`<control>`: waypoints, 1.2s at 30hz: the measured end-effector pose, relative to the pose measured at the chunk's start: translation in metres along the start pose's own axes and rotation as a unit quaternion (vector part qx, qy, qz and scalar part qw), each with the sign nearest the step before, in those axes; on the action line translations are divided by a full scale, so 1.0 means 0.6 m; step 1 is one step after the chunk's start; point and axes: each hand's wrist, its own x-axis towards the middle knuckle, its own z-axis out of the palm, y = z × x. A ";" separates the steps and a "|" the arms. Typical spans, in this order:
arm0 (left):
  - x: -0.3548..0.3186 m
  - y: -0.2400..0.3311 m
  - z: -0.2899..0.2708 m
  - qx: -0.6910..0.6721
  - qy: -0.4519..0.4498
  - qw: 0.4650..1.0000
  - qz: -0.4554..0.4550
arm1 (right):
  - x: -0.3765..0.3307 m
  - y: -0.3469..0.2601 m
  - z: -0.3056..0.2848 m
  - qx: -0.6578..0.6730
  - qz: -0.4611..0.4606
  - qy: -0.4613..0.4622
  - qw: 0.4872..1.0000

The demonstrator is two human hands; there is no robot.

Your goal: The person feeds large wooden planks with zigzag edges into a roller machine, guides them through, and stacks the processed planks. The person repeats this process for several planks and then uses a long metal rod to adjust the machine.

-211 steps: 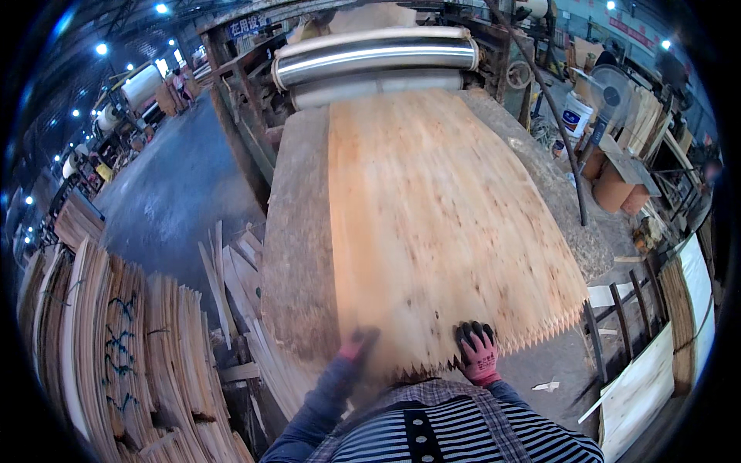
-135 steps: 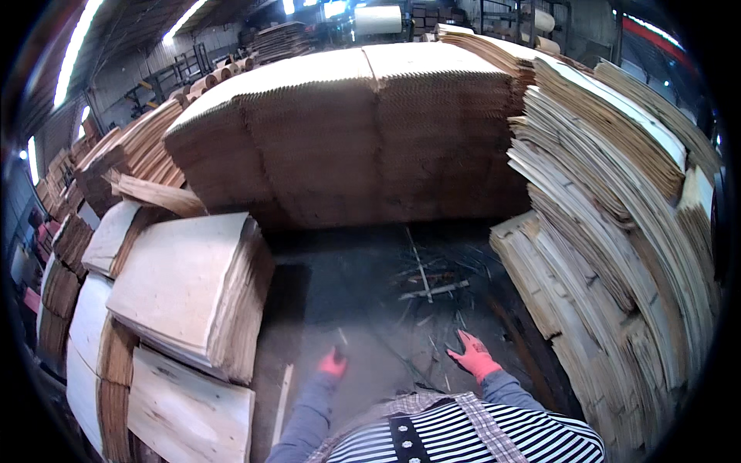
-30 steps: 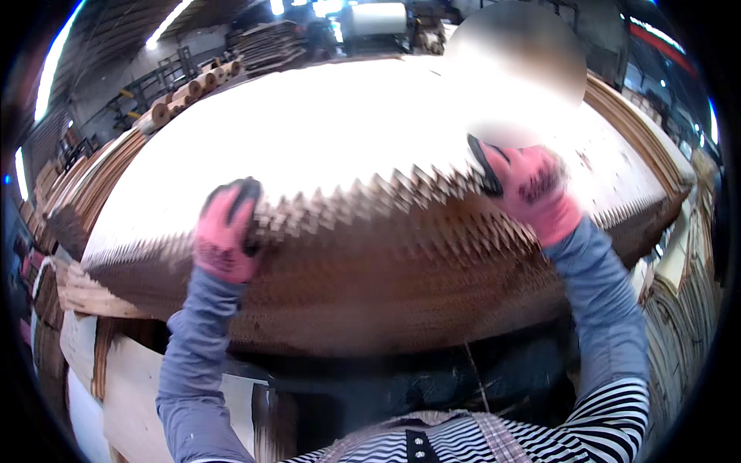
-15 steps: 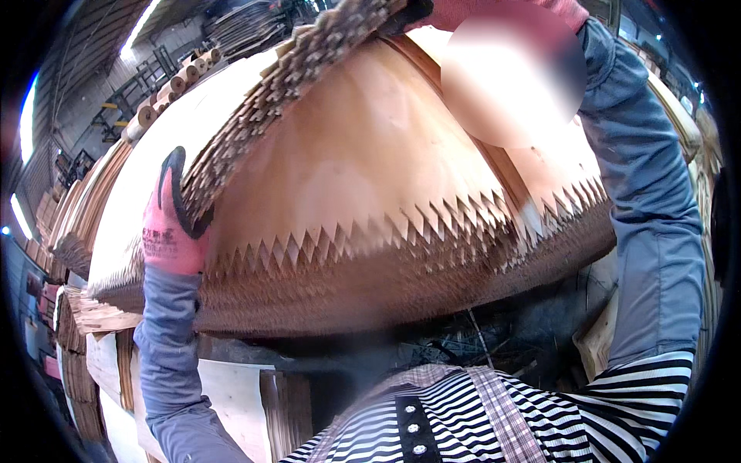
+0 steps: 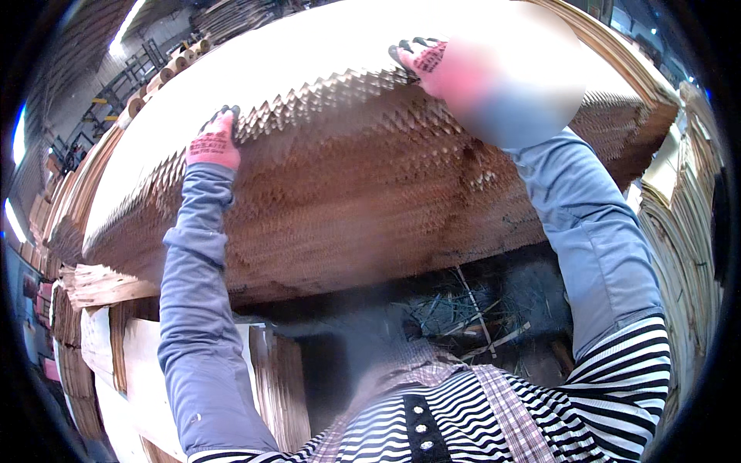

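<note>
A thick stack of thin wood veneer sheets (image 5: 347, 185) spreads in front of me, its near edge cut in jagged zigzag teeth. My left hand (image 5: 214, 140), in a pink glove with black fingertips, is closed on the upper front edge at the left. Farther right, my right hand (image 5: 429, 65) wears a matching glove and grips the same upper edge, fingers bent over the top. Its wrist side disappears in a blurred patch. Both thumbs are hard to make out. The pale top face is glaringly bright.
Veneer bundles (image 5: 675, 224) stand along the right. At the lower left is another pile of pale sheets (image 5: 278, 386). Below the stack, scraps and strips (image 5: 463, 309) litter the dark floor. Rolled logs or veneer (image 5: 166, 73) lie at the far left.
The raised, folded-back bundle of veneer now lies flat on the stack. My right hand has come down and nearer to the front edge; my left has shifted slightly right and up.
</note>
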 end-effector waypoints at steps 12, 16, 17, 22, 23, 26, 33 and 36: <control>-0.337 0.055 -0.245 -0.067 0.011 0.996 0.062 | -0.334 -0.103 -0.035 0.032 -0.105 0.189 0.976; -0.457 0.111 -0.332 -0.116 -0.120 0.986 0.016 | -0.480 -0.141 -0.094 0.125 -0.060 0.023 0.990; -0.473 0.126 -0.356 -0.122 -0.193 0.974 -0.011 | -0.511 -0.140 -0.101 0.149 -0.054 -0.019 0.987; -0.511 0.056 -0.396 -0.449 -0.201 0.871 -0.021 | -0.520 -0.034 -0.092 0.481 -0.033 -0.063 0.874; -0.492 0.013 -0.369 -0.352 -0.118 0.927 -0.055 | -0.508 -0.027 -0.053 0.519 0.160 0.052 0.838; -0.464 -0.159 -0.274 0.131 -0.107 0.939 -0.299 | -0.460 0.042 0.080 0.491 0.223 0.023 0.842; -0.532 -0.262 -0.100 -0.122 -0.323 0.778 -0.526 | -0.485 -0.009 0.057 0.832 0.245 -0.064 0.494; -0.557 -0.251 -0.129 -0.157 -0.300 0.777 -0.530 | -0.480 -0.035 0.056 0.846 0.230 -0.064 0.476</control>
